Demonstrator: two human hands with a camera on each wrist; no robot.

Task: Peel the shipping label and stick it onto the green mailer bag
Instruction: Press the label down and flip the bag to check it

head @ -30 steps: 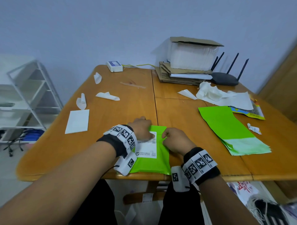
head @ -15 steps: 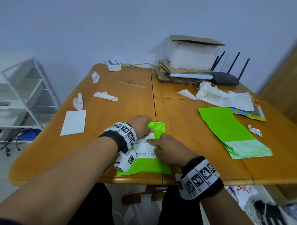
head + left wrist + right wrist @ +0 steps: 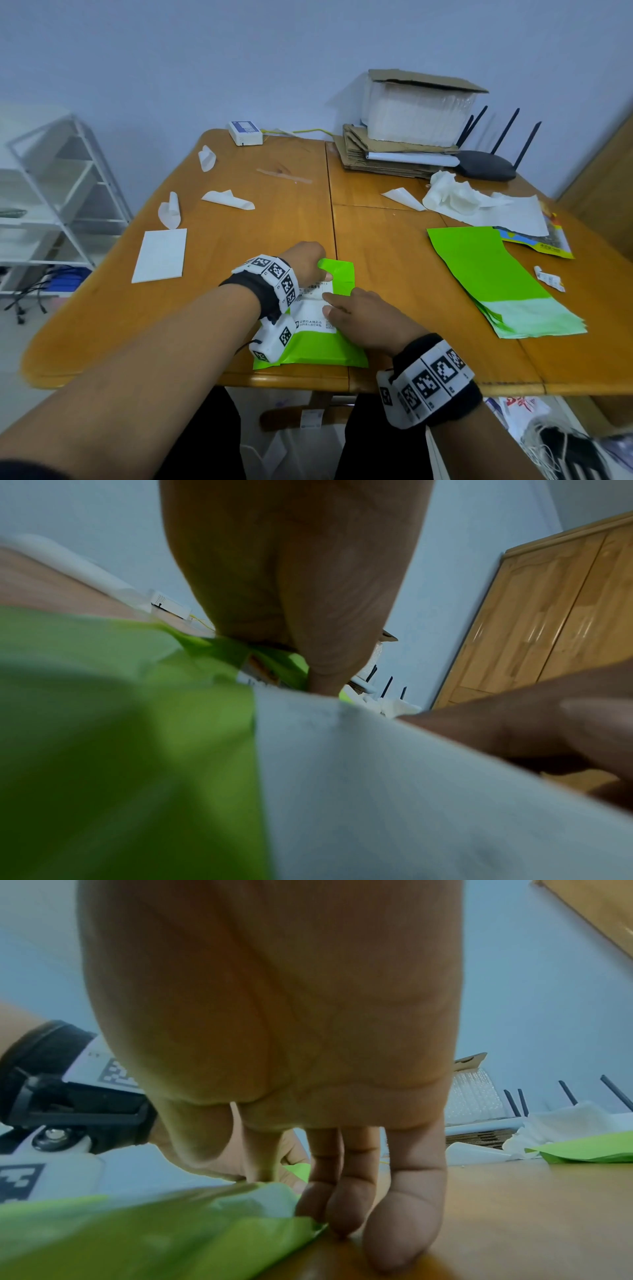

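A green mailer bag point(image 3: 318, 349) lies at the table's front edge with a white shipping label point(image 3: 313, 313) stuck on its face. Its top flap point(image 3: 340, 277) is folded down over the bag. My left hand point(image 3: 305, 262) grips that flap at the fold, fingers curled and thumb lying on the green. My right hand point(image 3: 363, 318) rests on the bag's right side, straight fingers touching the label's right edge. The left wrist view shows the label point(image 3: 394, 791) and green bag point(image 3: 120, 723) close up. In the right wrist view the fingers point(image 3: 342, 1204) point down at the bag's edge point(image 3: 171, 1240).
A stack of green mailers point(image 3: 496, 281) lies to the right. A white sheet stack point(image 3: 161, 255) and curled backing papers point(image 3: 227, 199) lie to the left. Crumpled paper point(image 3: 479, 205), a router point(image 3: 486, 168) and a cardboard box point(image 3: 418, 113) sit at the back. A white rack point(image 3: 51, 205) stands left.
My left hand lifted the bag's top flap and folded it down toward me. My right hand slid from the bag's top right edge down onto the label.
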